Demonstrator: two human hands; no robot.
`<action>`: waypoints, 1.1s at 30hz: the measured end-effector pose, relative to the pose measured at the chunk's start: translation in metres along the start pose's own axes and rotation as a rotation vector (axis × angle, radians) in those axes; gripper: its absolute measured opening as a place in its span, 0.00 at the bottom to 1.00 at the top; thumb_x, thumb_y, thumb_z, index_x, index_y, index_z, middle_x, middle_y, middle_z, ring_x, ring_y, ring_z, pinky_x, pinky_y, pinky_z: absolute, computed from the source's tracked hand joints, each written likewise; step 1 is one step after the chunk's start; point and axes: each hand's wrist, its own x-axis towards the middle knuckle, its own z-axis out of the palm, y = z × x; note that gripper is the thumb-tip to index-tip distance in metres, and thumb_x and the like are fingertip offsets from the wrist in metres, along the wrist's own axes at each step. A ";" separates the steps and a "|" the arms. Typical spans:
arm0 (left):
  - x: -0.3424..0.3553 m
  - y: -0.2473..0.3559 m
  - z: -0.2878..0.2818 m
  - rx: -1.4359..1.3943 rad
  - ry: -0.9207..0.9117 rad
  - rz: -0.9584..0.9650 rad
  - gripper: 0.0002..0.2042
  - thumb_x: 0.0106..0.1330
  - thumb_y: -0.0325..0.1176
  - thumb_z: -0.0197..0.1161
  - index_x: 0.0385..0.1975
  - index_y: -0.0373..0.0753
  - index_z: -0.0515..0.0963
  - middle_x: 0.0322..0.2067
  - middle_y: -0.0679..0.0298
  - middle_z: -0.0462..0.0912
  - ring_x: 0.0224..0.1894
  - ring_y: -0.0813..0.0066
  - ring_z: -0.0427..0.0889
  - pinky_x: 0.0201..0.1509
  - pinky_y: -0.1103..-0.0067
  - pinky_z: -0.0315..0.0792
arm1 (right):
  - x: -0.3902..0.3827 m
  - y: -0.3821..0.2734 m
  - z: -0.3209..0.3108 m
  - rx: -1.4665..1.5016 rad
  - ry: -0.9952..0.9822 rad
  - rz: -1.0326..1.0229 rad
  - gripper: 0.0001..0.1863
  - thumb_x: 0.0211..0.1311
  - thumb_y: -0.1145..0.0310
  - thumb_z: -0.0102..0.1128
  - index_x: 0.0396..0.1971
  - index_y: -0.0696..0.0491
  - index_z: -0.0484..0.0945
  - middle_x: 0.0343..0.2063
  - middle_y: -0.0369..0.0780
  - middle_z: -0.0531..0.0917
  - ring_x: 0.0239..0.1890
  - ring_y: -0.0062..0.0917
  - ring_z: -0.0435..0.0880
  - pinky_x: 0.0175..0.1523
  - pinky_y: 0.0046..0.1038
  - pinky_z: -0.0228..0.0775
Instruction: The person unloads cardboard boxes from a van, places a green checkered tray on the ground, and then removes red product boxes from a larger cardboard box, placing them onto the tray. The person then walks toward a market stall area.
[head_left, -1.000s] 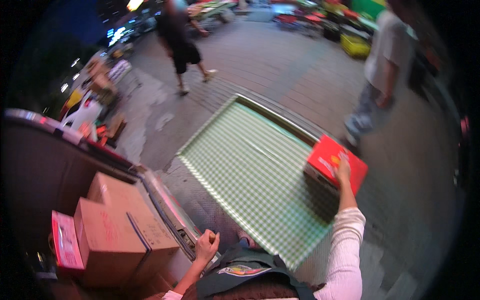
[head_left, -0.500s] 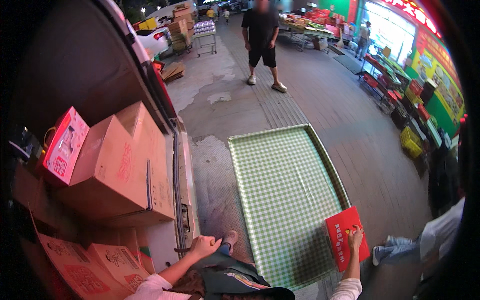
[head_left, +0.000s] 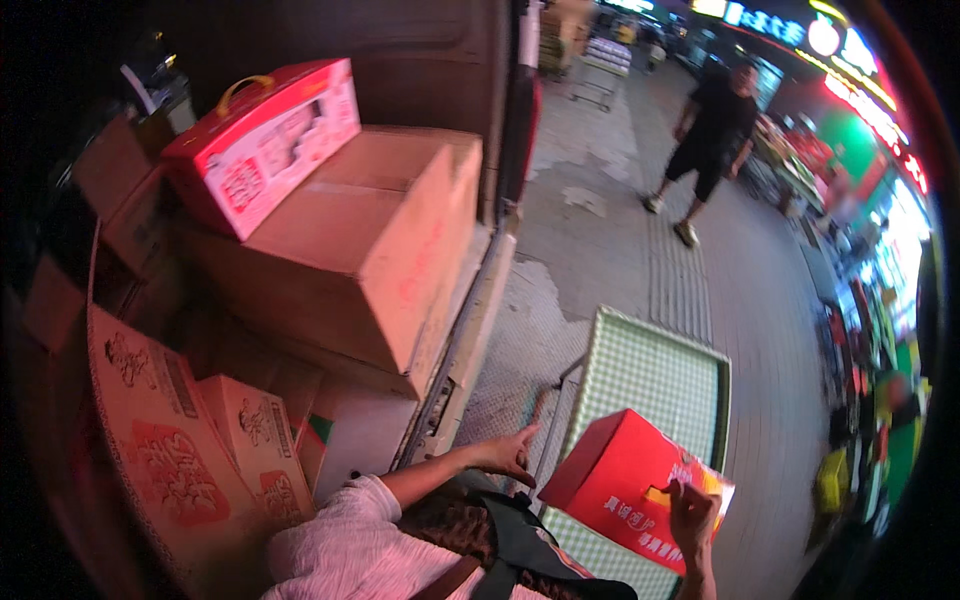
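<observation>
My right hand grips the top handle of a red gift box and holds it in the air over a green checked cloth spread on the pavement. My left hand is empty, fingers apart, index finger stretched out, hovering between the vehicle's rear sill and the red box. To the left, stacked brown cartons fill the vehicle, with a red and white carry box lying on top of them.
Printed cartons stand at the lower left inside the vehicle. A person in black walks on the paved street beyond the cloth. Lit shop fronts and stalls line the right side. A dark bag hangs at my chest.
The view has swung left toward the loaded vehicle. My right hand has lifted the red box off the checked cloth and brought it nearer to me. My left hand moved off the sill.
</observation>
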 end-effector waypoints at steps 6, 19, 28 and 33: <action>-0.098 0.056 -0.056 -0.561 0.399 0.357 0.60 0.40 0.20 0.70 0.60 0.49 0.21 0.58 0.52 0.53 0.51 0.65 0.68 0.51 0.70 0.70 | 0.158 -0.154 0.015 0.216 0.049 -0.599 0.05 0.48 0.80 0.53 0.18 0.59 0.77 0.12 0.36 0.74 0.15 0.14 0.69 0.21 0.18 0.58; -0.217 0.153 -0.190 -0.034 1.728 0.435 0.41 0.42 0.34 0.71 0.57 0.37 0.53 0.40 0.59 0.72 0.46 0.67 0.69 0.49 0.73 0.66 | 0.443 -0.486 0.119 0.704 0.228 -1.337 0.13 0.60 0.59 0.50 0.37 0.46 0.80 0.27 0.31 0.81 0.19 0.11 0.65 0.24 0.19 0.60; -0.155 0.128 -0.191 0.361 2.081 -0.222 0.42 0.48 0.54 0.65 0.58 0.34 0.55 0.19 0.61 0.72 0.20 0.73 0.71 0.24 0.75 0.66 | 0.490 -0.551 0.183 0.489 0.056 -1.272 0.14 0.59 0.56 0.48 0.35 0.46 0.80 0.30 0.38 0.82 0.33 0.26 0.80 0.39 0.22 0.68; -0.151 0.125 -0.145 0.404 2.333 -0.297 0.30 0.55 0.43 0.62 0.55 0.35 0.61 0.23 0.61 0.77 0.20 0.76 0.75 0.23 0.79 0.69 | 0.428 -0.468 0.150 0.710 0.394 -1.495 0.17 0.57 0.65 0.51 0.47 0.49 0.72 0.42 0.44 0.76 0.45 0.38 0.75 0.46 0.32 0.67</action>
